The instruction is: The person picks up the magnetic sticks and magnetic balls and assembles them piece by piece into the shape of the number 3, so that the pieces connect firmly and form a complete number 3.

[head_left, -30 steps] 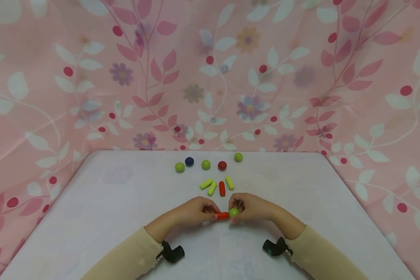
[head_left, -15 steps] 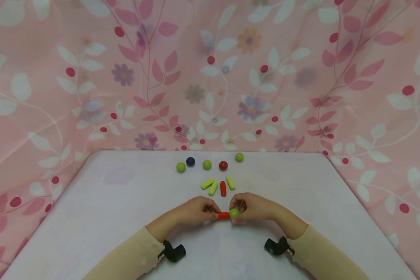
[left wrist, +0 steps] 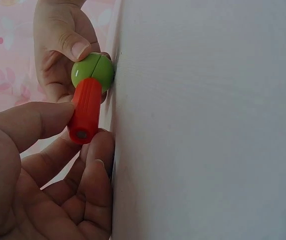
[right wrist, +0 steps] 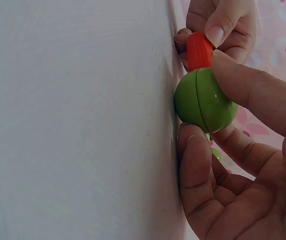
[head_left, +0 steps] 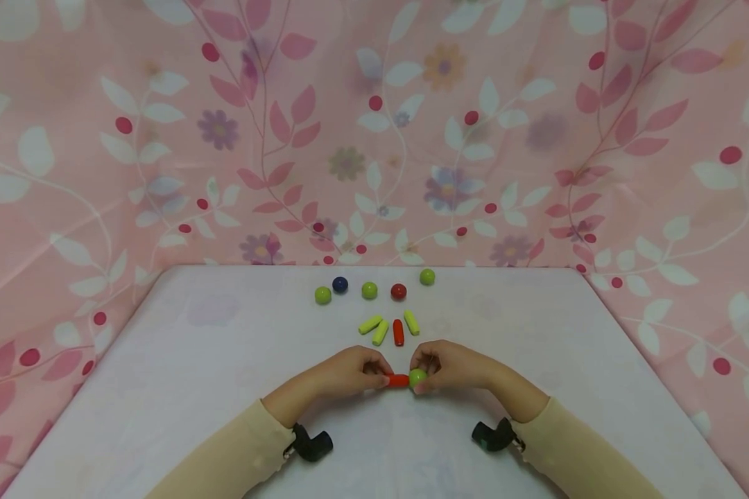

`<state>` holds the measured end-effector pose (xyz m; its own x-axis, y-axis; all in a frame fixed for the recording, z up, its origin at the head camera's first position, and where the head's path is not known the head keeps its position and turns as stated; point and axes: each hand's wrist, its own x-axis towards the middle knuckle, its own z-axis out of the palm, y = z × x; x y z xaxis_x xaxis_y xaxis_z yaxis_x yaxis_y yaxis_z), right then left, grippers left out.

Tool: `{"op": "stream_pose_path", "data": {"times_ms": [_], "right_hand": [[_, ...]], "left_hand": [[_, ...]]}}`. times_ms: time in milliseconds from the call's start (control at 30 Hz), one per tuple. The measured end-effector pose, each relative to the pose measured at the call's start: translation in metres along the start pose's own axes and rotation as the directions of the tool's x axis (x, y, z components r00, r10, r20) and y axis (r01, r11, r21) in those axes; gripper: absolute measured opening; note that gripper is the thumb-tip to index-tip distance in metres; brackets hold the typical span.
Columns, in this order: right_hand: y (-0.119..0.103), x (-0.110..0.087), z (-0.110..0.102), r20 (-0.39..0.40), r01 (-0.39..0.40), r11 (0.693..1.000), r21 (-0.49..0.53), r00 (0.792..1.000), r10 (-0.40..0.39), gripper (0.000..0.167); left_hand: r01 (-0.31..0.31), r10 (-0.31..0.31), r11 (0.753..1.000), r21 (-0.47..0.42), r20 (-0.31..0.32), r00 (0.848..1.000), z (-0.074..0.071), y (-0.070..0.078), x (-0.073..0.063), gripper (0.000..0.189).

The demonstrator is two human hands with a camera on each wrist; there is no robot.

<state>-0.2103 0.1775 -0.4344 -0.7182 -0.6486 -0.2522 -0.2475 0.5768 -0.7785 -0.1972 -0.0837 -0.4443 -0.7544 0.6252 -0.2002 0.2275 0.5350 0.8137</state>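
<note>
Red rod [head_left: 398, 380], pinched by your left hand [head_left: 349, 374], points lengthwise rightward; its end touches the green ball [head_left: 417, 376] your right hand [head_left: 452, 367] pinches.

The white table [head_left: 225, 360] carries five balls [head_left: 369, 290] and four rods [head_left: 399, 333].

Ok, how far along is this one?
Done: the red rod and green ball appear to meet end to surface. In hand: the left hand pinches the rod, the right hand holds the ball; whether they're fastened can't be told. Left, probably: the five balls and four rods lying farther back on the table, none fitted ball to rod.
</note>
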Motion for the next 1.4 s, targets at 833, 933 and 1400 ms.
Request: {"op": "stream_pose_path", "data": {"times_ms": [833, 933, 1400], "right_hand": [[0.002, 0.000, 0.000, 0.014, -0.020, 1.000, 0.018, 1.000, 0.020, 0.028], [0.004, 0.001, 0.001, 0.012, -0.026, 0.999, 0.026, 1.000, 0.026, 0.029], [0.002, 0.001, 0.001, 0.011, -0.022, 0.999, 0.040, 1.000, 0.021, 0.028]], "left_hand": [[0.021, -0.017, 0.999, 0.024, -0.154, 0.988, -0.035, -0.012, -0.003, 0.018], [0.050, -0.046, 0.999, 0.018, -0.198, 0.979, -0.044, -0.016, -0.003, 0.017], [0.053, -0.060, 0.998, -0.027, -0.400, 0.914, -0.075, -0.044, 0.004, 0.025]]}}
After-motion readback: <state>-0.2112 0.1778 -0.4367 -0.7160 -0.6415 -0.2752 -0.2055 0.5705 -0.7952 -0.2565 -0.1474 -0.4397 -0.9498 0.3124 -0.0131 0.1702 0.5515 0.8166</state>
